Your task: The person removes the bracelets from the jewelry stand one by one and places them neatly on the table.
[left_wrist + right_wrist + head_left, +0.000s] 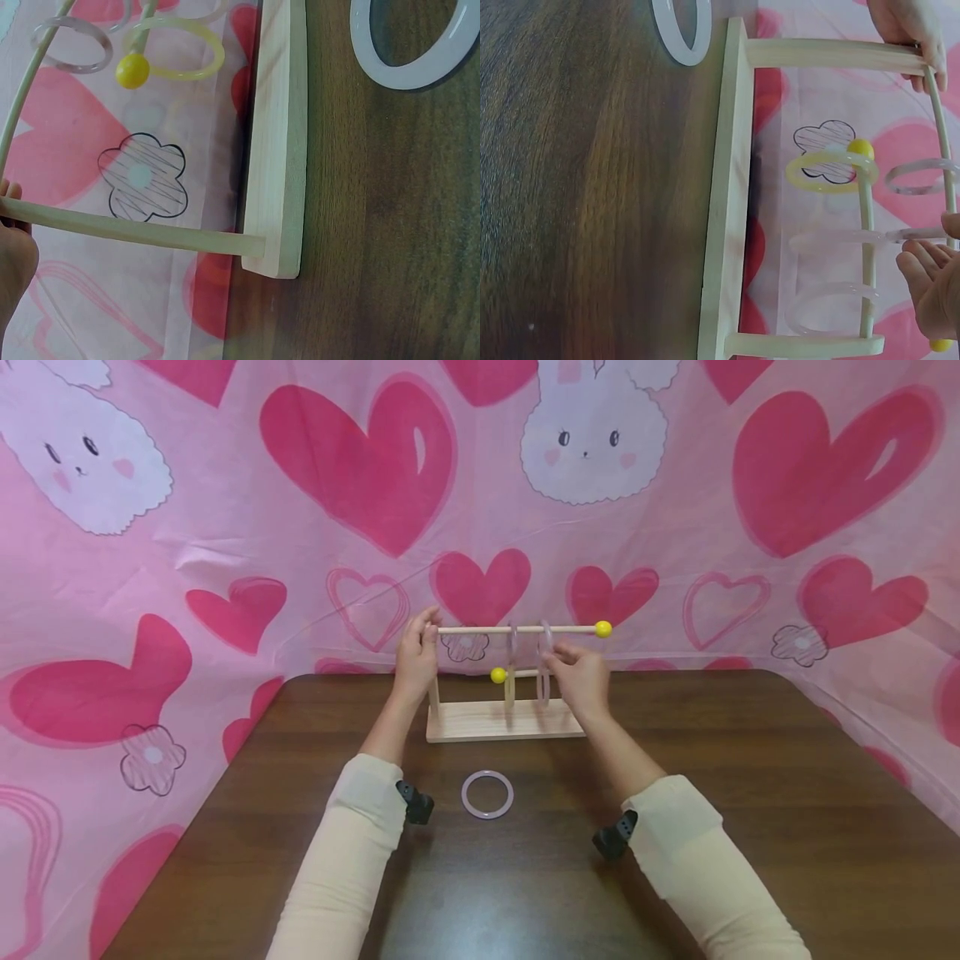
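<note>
A wooden ring stand (487, 724) with two horizontal rods stands on the table, each rod ending in a yellow ball. My left hand (415, 662) grips the top of its left post (135, 229), where the upper rod meets it. At the upper rod's right half, my right hand (585, 683) pinches a translucent ring (909, 235) between thumb and fingers; the ring hangs around the rod. Farther left on that rod hangs another translucent ring (73, 66). The lower rod carries a yellow ring (810, 186) near its ball, a pale pink ring (817, 239) and a clear ring (799, 301).
A loose pale lilac ring (487, 816) lies flat on the brown wooden table (495, 893), in front of the stand and between my forearms. Behind the table hangs a pink cloth (480, 518) with hearts and rabbits, close to the stand's back.
</note>
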Demonstrator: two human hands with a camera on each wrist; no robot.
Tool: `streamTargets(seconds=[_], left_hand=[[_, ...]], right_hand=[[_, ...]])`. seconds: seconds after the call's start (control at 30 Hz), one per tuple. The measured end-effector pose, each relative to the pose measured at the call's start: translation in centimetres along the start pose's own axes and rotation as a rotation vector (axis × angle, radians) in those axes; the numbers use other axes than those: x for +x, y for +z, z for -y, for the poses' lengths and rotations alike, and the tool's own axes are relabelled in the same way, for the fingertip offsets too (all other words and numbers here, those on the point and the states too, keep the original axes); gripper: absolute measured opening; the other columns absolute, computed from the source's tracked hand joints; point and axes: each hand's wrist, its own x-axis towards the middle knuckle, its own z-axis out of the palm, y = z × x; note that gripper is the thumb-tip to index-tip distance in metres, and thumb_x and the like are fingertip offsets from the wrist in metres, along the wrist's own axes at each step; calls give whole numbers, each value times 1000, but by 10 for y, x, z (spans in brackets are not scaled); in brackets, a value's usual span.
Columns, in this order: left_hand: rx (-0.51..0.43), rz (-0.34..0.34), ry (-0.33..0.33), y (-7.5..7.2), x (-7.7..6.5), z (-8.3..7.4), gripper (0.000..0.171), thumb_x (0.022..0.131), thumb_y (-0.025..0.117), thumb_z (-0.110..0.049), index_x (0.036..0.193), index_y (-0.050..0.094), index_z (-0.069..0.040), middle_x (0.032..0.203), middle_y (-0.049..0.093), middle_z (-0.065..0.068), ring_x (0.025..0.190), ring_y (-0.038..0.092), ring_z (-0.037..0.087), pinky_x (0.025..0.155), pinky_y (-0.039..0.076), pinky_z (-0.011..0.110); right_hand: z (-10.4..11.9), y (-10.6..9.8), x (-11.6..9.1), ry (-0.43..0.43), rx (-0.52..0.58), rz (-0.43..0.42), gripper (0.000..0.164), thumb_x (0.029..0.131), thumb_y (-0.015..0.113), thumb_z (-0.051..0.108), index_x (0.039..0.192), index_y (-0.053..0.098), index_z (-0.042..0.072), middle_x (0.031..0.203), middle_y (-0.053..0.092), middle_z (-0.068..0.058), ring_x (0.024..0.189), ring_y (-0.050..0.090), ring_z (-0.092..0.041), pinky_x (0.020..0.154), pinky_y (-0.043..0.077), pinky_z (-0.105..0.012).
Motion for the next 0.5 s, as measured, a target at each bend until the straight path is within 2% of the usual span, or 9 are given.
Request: streamTargets(seconds=[0.1,0.13,0.3,0.5], left_hand=[[3,1,7,0,0,0,31,95,45,-2,123,51,7,111,56,24,105,52,33,94,41,36],[6,2,12,0,1,1,30,95,45,-2,123,51,7,110,56,24,105,52,34,94,41,36],[-2,3,16,0,1,1,30,95,45,-3,122,52,8,111,56,25,105,52,34,93,41,38],[-2,2,17,-1,1,1,30,95,45,-3,122,52,7,111,56,24,104,52,34,92,41,37]], right_hand=[[-1,1,0,-16,-45,-17,30,84,68,15,107,67,-3,97,67,-17,89,65,-25,73,52,-30],[-1,2,0,-22,-56,-28,29,84,68,15,106,67,-4,97,67,-18,91,65,-26,76,51,-34],[-1,2,0,-65,-109,-85,25,84,66,15,102,69,-3,96,67,-18,93,64,-26,78,50,-39],[-5,1,-1,-100,-92,-117,24,84,67,14,101,69,-3,93,67,-18,90,65,-24,75,52,-38]])
